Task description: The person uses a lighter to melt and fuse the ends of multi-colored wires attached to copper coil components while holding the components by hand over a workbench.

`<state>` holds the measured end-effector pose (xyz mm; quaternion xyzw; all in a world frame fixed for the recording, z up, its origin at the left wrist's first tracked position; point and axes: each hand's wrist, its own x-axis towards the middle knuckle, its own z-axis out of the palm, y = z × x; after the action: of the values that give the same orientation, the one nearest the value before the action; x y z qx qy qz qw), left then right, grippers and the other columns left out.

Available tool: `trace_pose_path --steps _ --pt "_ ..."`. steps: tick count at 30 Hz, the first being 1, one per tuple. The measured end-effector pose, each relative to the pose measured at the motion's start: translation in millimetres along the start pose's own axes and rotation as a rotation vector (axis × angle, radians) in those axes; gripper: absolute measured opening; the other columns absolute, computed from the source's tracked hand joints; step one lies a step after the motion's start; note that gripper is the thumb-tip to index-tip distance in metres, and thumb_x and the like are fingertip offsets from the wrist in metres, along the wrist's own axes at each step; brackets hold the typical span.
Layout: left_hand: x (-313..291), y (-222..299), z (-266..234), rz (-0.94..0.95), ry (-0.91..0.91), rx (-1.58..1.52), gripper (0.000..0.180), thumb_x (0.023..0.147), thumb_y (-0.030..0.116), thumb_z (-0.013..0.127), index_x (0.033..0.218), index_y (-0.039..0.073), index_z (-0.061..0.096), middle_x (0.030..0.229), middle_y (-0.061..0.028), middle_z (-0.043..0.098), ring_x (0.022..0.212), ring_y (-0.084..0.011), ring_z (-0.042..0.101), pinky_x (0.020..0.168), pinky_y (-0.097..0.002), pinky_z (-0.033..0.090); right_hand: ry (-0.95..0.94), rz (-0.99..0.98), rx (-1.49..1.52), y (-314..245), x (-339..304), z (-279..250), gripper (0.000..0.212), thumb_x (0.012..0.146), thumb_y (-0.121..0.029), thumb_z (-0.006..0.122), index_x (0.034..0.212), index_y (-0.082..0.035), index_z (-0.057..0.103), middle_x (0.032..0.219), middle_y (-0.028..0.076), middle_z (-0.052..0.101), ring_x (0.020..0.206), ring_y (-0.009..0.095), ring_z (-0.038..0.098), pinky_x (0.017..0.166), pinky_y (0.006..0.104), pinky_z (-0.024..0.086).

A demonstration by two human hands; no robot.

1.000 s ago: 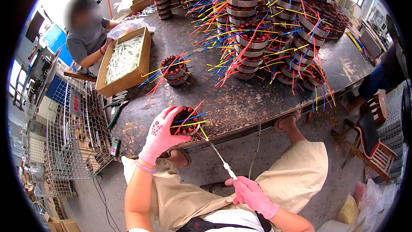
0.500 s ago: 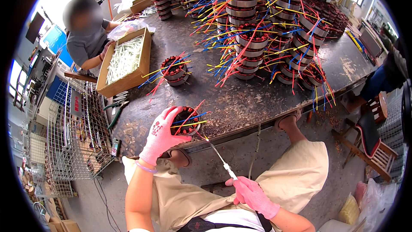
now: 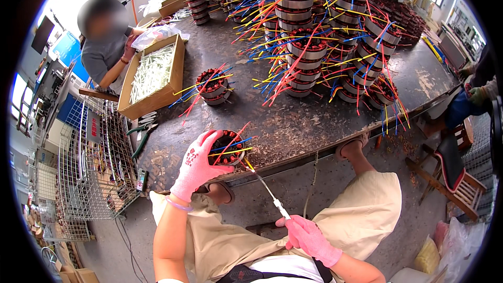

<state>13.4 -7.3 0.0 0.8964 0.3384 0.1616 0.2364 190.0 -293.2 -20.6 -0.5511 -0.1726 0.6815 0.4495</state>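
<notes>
My left hand [image 3: 196, 165], in a pink glove, is closed around a stator [image 3: 228, 147] at the table's near edge. Red, blue and yellow leads stick out of its ring of windings. In front of my lap my right hand [image 3: 309, 237], also pink-gloved, pinches a slim white tube [image 3: 281, 208]. From this tube a thin greyish strand [image 3: 264, 186] runs up to a yellow lead [image 3: 249, 164] beside the stator. How strand and tube join is too small to tell. A pair of stacked stators [image 3: 214, 88] stands farther back.
Tall stacks of stators [image 3: 304, 63] with loose leads fill the table's far side. A cardboard box [image 3: 177, 76] of white tubes stands left, near a co-worker [image 3: 102, 47]. Green-handled pliers [image 3: 140, 141] lie at the left edge, above wire baskets [image 3: 89, 162]. Another person [image 3: 471, 94] is at right.
More of the yellow lead shows beside the stator. My hands have hardly moved. The co-worker's hand has risen above the box, and the person at right shows more, with a gloved hand visible.
</notes>
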Motion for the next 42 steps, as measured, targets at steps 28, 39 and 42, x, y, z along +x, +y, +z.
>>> trace_pose_path --steps 28,39,42 --pt "-0.4 -1.4 1.1 0.008 0.006 0.002 0.090 0.058 0.022 0.092 0.138 0.003 0.053 0.141 -0.0197 0.051 0.130 -0.0375 0.050 0.109 -0.0429 0.042 0.002 0.005 0.037 0.3 -1.2 -0.7 0.035 0.106 -0.024 0.044 0.122 0.002 0.061 0.061 -0.001 0.044 0.056 0.008 0.044 0.064 0.0288 0.051" --pt "-0.5 -1.7 0.8 -0.003 0.002 -0.005 0.090 0.058 0.023 0.092 0.138 0.004 0.053 0.142 -0.0202 0.050 0.131 -0.0383 0.050 0.109 -0.0432 0.042 -0.026 0.024 0.090 0.4 -0.4 2.7 0.034 0.106 -0.024 0.044 0.123 0.002 0.060 0.062 -0.002 0.044 0.056 0.007 0.042 0.064 0.0286 0.050" --pt "-0.4 -0.5 0.4 -0.003 -0.001 -0.005 0.090 0.058 0.024 0.092 0.138 0.004 0.053 0.141 -0.0202 0.050 0.130 -0.0384 0.050 0.109 -0.0434 0.042 -0.019 0.019 0.070 -1.5 -1.1 2.5 0.034 0.106 -0.023 0.044 0.123 0.002 0.060 0.062 -0.002 0.043 0.056 0.008 0.042 0.064 0.0287 0.050"
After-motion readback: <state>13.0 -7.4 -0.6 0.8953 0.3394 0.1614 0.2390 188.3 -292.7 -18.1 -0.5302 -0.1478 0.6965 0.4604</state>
